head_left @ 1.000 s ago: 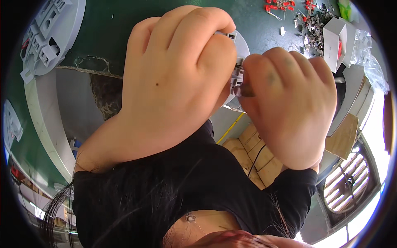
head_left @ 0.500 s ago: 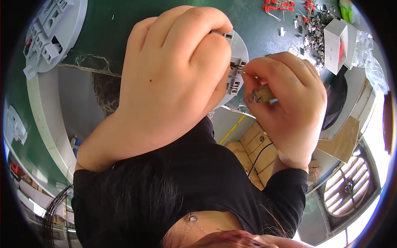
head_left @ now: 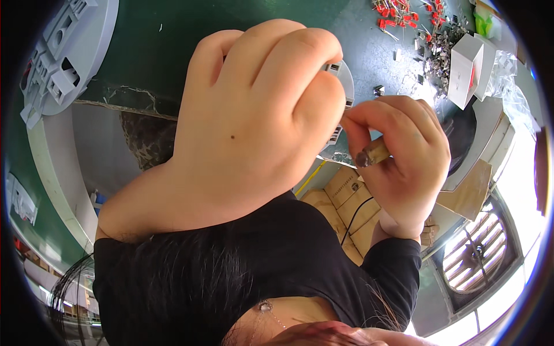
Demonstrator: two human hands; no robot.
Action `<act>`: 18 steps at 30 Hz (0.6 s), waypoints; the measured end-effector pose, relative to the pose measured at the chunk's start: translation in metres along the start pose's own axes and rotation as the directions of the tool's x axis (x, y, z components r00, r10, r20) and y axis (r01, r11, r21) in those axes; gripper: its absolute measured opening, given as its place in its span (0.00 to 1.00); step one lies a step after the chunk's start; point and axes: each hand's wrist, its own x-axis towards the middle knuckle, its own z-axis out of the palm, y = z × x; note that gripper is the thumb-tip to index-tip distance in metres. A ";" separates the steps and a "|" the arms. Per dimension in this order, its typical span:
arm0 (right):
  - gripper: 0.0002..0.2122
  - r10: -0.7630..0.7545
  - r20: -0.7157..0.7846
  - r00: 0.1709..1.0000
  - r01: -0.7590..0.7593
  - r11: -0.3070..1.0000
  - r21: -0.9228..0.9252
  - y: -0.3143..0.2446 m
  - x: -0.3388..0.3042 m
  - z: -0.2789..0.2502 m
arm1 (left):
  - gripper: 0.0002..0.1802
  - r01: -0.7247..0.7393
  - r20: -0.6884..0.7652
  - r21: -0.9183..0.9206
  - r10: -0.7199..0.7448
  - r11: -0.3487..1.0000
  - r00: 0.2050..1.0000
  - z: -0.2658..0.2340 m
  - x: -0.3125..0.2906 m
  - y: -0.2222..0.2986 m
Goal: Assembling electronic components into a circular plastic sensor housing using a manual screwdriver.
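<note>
My left hand (head_left: 262, 115) is closed over a round grey plastic part (head_left: 347, 78) at the table's front edge, its fingers curled round it. Most of that part is hidden beneath the hand; only its right rim and some moulded slots show. Just to the right, my right hand (head_left: 412, 147) is closed round a tool with a short, brownish handle (head_left: 375, 154), whose dark end sticks out near the thumb. The thumb and forefinger tips meet at the grey part's edge. Whatever they pinch there is too small or hidden to make out.
Red two-legged components (head_left: 395, 14) and a heap of small metal pieces (head_left: 441, 63) lie at the far right, by a white box (head_left: 465, 72) and a clear plastic bag (head_left: 503, 75). Another grey moulded disc (head_left: 86, 63) overhangs the table edge at left. Cardboard boxes (head_left: 340, 196) stand below.
Both hands sit lower in the picture, and my left hand has shifted right, covering more of the grey part. The view has shifted slightly too. Both grips look the same.
</note>
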 end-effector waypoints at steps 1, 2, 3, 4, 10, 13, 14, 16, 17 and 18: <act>0.12 0.009 0.006 1.000 -0.009 1.000 0.011 0.001 0.000 0.001 | 0.14 -0.004 -0.010 -0.012 0.004 1.000 1.000 0.001 0.000 -0.001; 0.13 0.018 0.012 1.000 -0.018 1.000 0.022 0.002 -0.001 0.001 | 0.14 -0.009 -0.019 -0.023 0.009 1.000 1.000 0.002 0.000 -0.001; 0.13 0.023 0.013 1.000 -0.023 1.000 0.019 0.001 -0.004 -0.001 | 0.14 -0.010 -0.018 -0.029 0.009 1.000 1.000 0.002 -0.001 -0.001; 0.12 -0.032 0.034 0.999 0.034 0.997 -0.070 0.001 -0.006 -0.003 | 0.14 -0.006 -0.005 -0.020 0.006 1.000 1.000 0.001 0.000 0.000; 0.16 -0.209 -0.062 0.976 0.131 0.792 -0.596 -0.003 -0.034 0.020 | 0.14 -0.005 0.071 -0.012 0.006 1.000 0.997 -0.005 0.005 0.004; 0.10 -0.108 -0.278 0.954 0.113 0.994 0.005 0.011 -0.027 0.021 | 0.14 -0.016 0.113 0.008 0.015 1.000 0.993 -0.009 0.005 0.004; 0.09 -0.019 -0.343 0.939 0.136 0.938 0.318 0.013 -0.025 0.019 | 0.13 -0.015 0.130 0.014 0.013 1.000 0.991 -0.009 0.006 0.005; 0.12 0.063 -0.384 0.921 0.277 0.587 0.761 0.004 -0.031 0.012 | 0.13 -0.022 0.141 0.019 0.019 1.000 0.990 -0.010 0.008 0.008; 0.18 0.150 -0.366 0.918 0.364 0.042 0.931 0.000 -0.033 0.011 | 0.13 -0.023 0.151 0.015 0.021 1.000 0.988 -0.010 0.009 0.009; 0.18 0.151 -0.369 0.917 0.368 0.038 0.929 0.001 -0.033 0.016 | 0.13 -0.024 0.161 0.010 0.022 1.000 0.987 -0.010 0.010 0.010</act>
